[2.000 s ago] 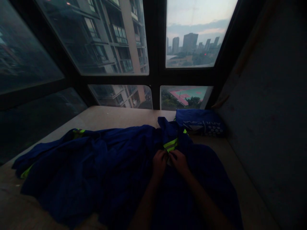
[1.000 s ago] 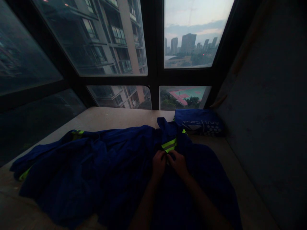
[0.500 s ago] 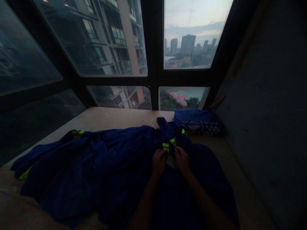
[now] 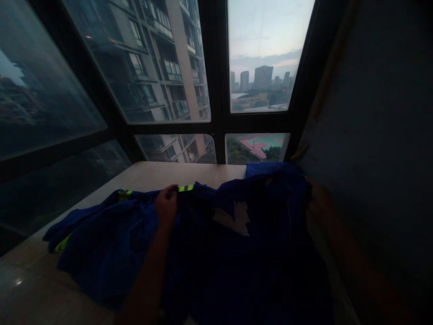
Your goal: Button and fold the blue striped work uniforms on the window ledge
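A dark blue garment [image 4: 203, 253] with yellow-green reflective strips is held stretched between my two hands. My left hand [image 4: 167, 205] pinches its upper edge, right by a reflective strip [image 4: 186, 188]. On the far right, my right hand [image 4: 317, 197] grips the garment's other side; its fingers are partly hidden in shadow. A pale, jagged-edged patch [image 4: 239, 219] shows in the middle of the cloth; I cannot tell whether it is a hole or a lining. More blue cloth [image 4: 104, 253] with reflective strips lies crumpled to the left.
A pale ledge [image 4: 182, 169] runs under the dark-framed windows [image 4: 219, 126]. A grey wall [image 4: 372, 135] stands close on the right. Behind the raised garment, part of a blue bundle [image 4: 260, 169] appears at the back. The light is dim.
My hands, close together at the middle before, have moved far apart, left hand leftward and right hand rightward. The garment is spread between them and now covers the printed blue bundle's front.
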Tool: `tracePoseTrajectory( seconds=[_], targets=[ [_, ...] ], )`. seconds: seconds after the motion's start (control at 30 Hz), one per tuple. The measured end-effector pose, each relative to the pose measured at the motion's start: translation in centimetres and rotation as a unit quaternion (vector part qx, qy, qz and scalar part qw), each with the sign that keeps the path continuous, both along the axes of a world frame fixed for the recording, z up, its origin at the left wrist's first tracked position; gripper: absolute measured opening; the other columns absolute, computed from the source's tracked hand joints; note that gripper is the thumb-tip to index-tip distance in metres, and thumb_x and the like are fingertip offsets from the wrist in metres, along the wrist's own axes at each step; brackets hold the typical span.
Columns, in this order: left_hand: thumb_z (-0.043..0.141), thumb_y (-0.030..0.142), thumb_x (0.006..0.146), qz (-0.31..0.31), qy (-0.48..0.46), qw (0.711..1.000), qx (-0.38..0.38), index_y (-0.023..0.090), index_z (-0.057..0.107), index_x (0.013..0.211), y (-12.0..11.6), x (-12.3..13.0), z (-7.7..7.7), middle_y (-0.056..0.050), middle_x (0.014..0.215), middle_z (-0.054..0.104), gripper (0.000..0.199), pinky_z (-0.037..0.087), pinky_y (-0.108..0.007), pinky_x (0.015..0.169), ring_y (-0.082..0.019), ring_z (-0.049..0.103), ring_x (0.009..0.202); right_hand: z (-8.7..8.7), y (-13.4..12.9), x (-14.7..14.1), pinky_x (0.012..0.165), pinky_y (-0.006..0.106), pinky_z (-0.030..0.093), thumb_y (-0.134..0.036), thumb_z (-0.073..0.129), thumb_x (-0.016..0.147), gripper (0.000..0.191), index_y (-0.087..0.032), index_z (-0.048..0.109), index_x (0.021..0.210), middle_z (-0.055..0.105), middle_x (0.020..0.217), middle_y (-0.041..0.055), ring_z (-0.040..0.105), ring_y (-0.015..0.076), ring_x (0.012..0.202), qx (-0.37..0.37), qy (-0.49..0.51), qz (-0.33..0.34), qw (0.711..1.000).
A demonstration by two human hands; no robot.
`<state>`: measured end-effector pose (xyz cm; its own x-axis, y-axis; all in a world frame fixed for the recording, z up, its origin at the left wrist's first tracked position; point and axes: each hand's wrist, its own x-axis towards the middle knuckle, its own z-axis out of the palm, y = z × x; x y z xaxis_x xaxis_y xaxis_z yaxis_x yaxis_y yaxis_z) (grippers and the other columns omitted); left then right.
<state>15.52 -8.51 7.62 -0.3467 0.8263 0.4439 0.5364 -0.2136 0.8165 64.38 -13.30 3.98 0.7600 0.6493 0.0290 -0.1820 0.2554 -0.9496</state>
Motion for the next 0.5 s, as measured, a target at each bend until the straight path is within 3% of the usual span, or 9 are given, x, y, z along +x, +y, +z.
tracePoseTrajectory(
  seconds=[0.07, 0.13, 0.2, 0.23, 0.27, 0.33, 0.43, 0.5],
  targets=[
    [0.059, 0.023, 0.079, 0.071, 0.01, 0.997, 0.042, 0.019, 0.072, 0.104, 0.6, -2.9, 3.8, 0.0, 0.086, 0.072, 0.028, 0.054, -0.036, 0.081, -0.018, 0.065, 0.077, 3.1, -0.5, 2.0, 0.066, 0.034, 0.056, -0.033, 0.064, 0.08, 0.015, -0.02, 0.068, 0.086, 0.071, 0.088, 0.0079, 0.068, 0.0191, 0.074, 0.005, 0.032, -0.016, 0.999],
    [0.061, 0.026, 0.081, 0.107, 0.007, 0.99, 0.087, 0.019, 0.07, 0.107, 0.4, -4.7, 6.7, 0.001, 0.095, 0.072, 0.029, 0.054, -0.04, 0.085, -0.018, 0.067, 0.084, 5.3, -1.4, 2.9, 0.066, 0.032, 0.055, -0.032, 0.062, 0.083, 0.016, -0.021, 0.069, 0.09, 0.071, 0.094, 0.0103, 0.067, 0.0178, 0.076, 0.047, -0.003, -0.021, 0.999],
    [0.061, 0.033, 0.084, 0.101, -0.003, 0.989, 0.112, 0.021, 0.067, 0.115, -0.7, -5.4, 7.9, 0.001, 0.105, 0.071, 0.033, 0.054, -0.042, 0.088, -0.02, 0.068, 0.092, 6.2, -2.7, 2.7, 0.068, 0.03, 0.054, -0.033, 0.063, 0.083, 0.022, -0.021, 0.07, 0.099, 0.071, 0.102, 0.0121, 0.067, 0.0167, 0.079, 0.088, -0.045, 0.008, 0.995],
    [0.06, 0.038, 0.086, 0.074, -0.004, 0.992, 0.106, 0.022, 0.065, 0.12, -1.4, -5.6, 7.6, 0.001, 0.108, 0.071, 0.038, 0.055, -0.042, 0.088, -0.02, 0.068, 0.095, 6.0, -3.3, 2.2, 0.069, 0.03, 0.054, -0.034, 0.064, 0.083, 0.027, -0.021, 0.07, 0.106, 0.07, 0.106, 0.0123, 0.068, 0.0168, 0.081, 0.097, -0.062, 0.03, 0.993],
    [0.059, 0.043, 0.087, 0.038, 0.006, 0.995, 0.091, 0.024, 0.063, 0.123, -2.2, -5.8, 6.8, 0.0, 0.109, 0.071, 0.041, 0.055, -0.042, 0.089, -0.021, 0.068, 0.098, 5.2, -4.0, 1.5, 0.071, 0.031, 0.055, -0.036, 0.065, 0.082, 0.034, -0.021, 0.069, 0.112, 0.07, 0.11, 0.0121, 0.068, 0.0175, 0.084, 0.096, -0.077, 0.048, 0.991],
    [0.056, 0.052, 0.087, -0.049, 0.065, 0.996, 0.038, 0.025, 0.062, 0.125, -3.6, -6.2, 3.5, -0.003, 0.112, 0.072, 0.047, 0.054, -0.044, 0.094, -0.024, 0.068, 0.104, 2.2, -5.4, -0.2, 0.076, 0.035, 0.055, -0.039, 0.067, 0.079, 0.047, -0.021, 0.064, 0.123, 0.069, 0.115, 0.0112, 0.068, 0.0205, 0.092, 0.067, -0.114, 0.042, 0.99],
    [0.054, 0.056, 0.084, -0.082, 0.243, 0.967, 0.004, 0.023, 0.068, 0.113, -5.4, -6.7, -3.9, -0.009, 0.122, 0.071, 0.046, 0.047, -0.049, 0.104, -0.03, 0.064, 0.115, -5.3, -7.4, -3.0, 0.085, 0.042, 0.054, -0.039, 0.063, 0.076, 0.058, -0.02, 0.059, 0.13, 0.066, 0.119, 0.0122, 0.066, 0.0247, 0.1, -0.024, -0.22, -0.036, 0.974],
    [0.051, 0.051, 0.086, -0.089, 0.32, 0.943, -0.019, 0.022, 0.068, 0.114, -6.7, -6.1, -8.8, -0.012, 0.125, 0.069, 0.044, 0.047, -0.053, 0.103, -0.031, 0.064, 0.116, -10.5, -8.5, -5.3, 0.09, 0.047, 0.052, -0.039, 0.062, 0.072, 0.059, -0.016, 0.061, 0.126, 0.064, 0.121, 0.0151, 0.065, 0.0285, 0.102, -0.112, -0.284, -0.001, 0.952]
  ],
)
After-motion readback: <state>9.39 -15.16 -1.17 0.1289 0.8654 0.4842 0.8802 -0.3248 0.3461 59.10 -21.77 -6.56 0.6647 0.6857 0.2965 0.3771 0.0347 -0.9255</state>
